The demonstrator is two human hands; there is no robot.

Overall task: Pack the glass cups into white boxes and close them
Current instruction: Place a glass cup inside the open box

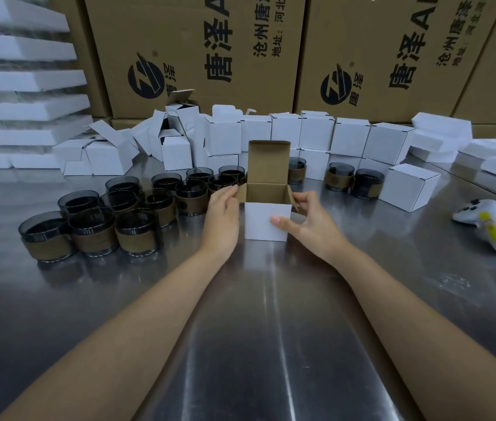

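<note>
Centrally, forearms outstretched, left hand [222,209] clasping the open white box [266,221], right hand [309,221] clamped on its right side

box [266,221] floor hidden by front wall — bg cartons [198,50] cut off at top, foam stack [19,80] blurry.

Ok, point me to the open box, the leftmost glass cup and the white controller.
open box [266,223]: head view, on its white front wall.
leftmost glass cup [47,247]: head view, on its brown band.
white controller [491,229]: head view, on its body.
</note>
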